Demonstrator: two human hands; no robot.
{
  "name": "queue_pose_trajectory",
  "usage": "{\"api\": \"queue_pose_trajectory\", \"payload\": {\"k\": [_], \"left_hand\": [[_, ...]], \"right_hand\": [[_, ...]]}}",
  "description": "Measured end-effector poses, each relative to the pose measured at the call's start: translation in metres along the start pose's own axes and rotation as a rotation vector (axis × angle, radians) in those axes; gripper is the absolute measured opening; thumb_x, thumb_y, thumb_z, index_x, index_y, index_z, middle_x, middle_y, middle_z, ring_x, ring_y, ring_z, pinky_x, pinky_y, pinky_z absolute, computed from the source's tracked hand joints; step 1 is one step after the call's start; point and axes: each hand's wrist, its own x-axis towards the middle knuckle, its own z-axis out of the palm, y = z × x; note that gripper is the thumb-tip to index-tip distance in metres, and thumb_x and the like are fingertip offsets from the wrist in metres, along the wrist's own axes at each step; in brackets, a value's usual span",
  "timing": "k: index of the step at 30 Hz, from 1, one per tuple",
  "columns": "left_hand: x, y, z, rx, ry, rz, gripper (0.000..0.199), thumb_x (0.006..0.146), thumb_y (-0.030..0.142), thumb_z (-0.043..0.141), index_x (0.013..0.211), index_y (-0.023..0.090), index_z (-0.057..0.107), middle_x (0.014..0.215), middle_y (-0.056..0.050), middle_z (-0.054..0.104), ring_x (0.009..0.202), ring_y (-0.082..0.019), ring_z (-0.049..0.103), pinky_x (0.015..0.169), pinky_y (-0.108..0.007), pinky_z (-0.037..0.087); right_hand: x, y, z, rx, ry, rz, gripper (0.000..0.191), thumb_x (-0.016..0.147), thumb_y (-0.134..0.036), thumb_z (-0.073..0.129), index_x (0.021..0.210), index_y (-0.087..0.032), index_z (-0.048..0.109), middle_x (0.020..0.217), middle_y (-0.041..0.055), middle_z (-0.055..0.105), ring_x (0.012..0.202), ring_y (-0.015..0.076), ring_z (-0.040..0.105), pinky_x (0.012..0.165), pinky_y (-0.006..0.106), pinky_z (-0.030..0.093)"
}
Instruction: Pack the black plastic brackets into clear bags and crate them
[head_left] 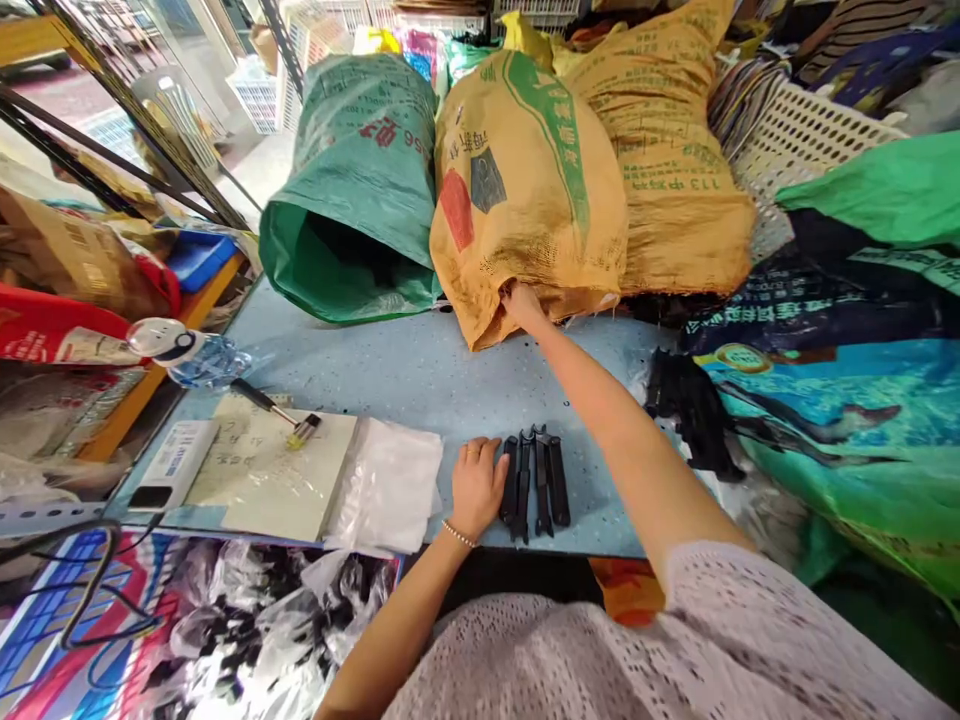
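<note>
My right hand (525, 306) reaches into the mouth of an orange woven sack (540, 170), its fingers hidden by the fabric. My left hand (477, 487) lies on the blue speckled table (405, 370), fingers stretched forward and slightly bent, beside the leftmost of several black plastic parts (541, 485). These long narrow pieces stand side by side in a row near the table's front edge. Left of my hand is a stack of clear plastic bags (390, 475). A green woven sack (352, 190) gapes open left of the orange one, dark inside.
Further left are a notepad (300, 480), a brush-like tool (274, 408), a white device (176, 460) and a plastic bottle (191, 352). Another orange sack (675, 150) stands at back right. Black parts (686, 410) lie by a blue-green bag (847, 390). Bagged items (262, 620) sit below the table.
</note>
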Motion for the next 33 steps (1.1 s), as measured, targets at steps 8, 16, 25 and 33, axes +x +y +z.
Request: {"api": "queue_pose_trajectory", "payload": {"k": [8, 16, 25, 33], "left_hand": [[0.024, 0.005, -0.022, -0.7, -0.071, -0.164, 0.048, 0.097, 0.057, 0.055, 0.129, 0.022, 0.065, 0.128, -0.014, 0.066, 0.116, -0.028, 0.065, 0.102, -0.049, 0.051], [0.038, 0.044, -0.049, -1.224, -0.005, -0.321, 0.07, 0.09, 0.05, 0.071, 0.15, 0.028, 0.043, 0.108, -0.004, 0.067, 0.093, -0.017, 0.066, 0.093, -0.035, 0.055], [0.016, 0.033, -0.07, -0.721, 0.099, -0.238, 0.026, 0.089, 0.026, 0.061, 0.114, 0.023, 0.054, 0.098, -0.001, 0.056, 0.089, -0.015, 0.056, 0.082, -0.026, 0.051], [0.034, 0.008, -0.073, -0.799, 0.136, -0.418, 0.032, 0.095, 0.05, 0.055, 0.113, 0.024, 0.052, 0.089, 0.0, 0.062, 0.063, -0.013, 0.059, 0.06, -0.024, 0.048]], "right_hand": [[-0.214, 0.058, -0.008, 1.036, -0.2, 0.285, 0.03, 0.087, -0.049, 0.073, 0.088, -0.021, 0.064, 0.084, 0.0062, 0.069, 0.069, 0.0152, 0.062, 0.061, 0.027, 0.053], [-0.306, 0.007, -0.001, 0.95, -0.551, 0.055, 0.034, 0.099, -0.051, 0.057, 0.11, -0.02, 0.067, 0.101, 0.0098, 0.071, 0.089, 0.0207, 0.068, 0.075, 0.036, 0.057], [-0.25, -0.03, -0.007, 0.033, -0.045, -0.589, 0.047, 0.111, -0.045, 0.029, 0.082, -0.02, 0.057, 0.076, 0.0068, 0.062, 0.073, 0.0203, 0.057, 0.065, 0.033, 0.037], [-0.31, -0.026, 0.014, 0.079, -0.338, -0.533, 0.041, 0.108, -0.044, 0.038, 0.083, -0.02, 0.06, 0.076, 0.0055, 0.066, 0.068, 0.0189, 0.057, 0.061, 0.032, 0.03]]}}
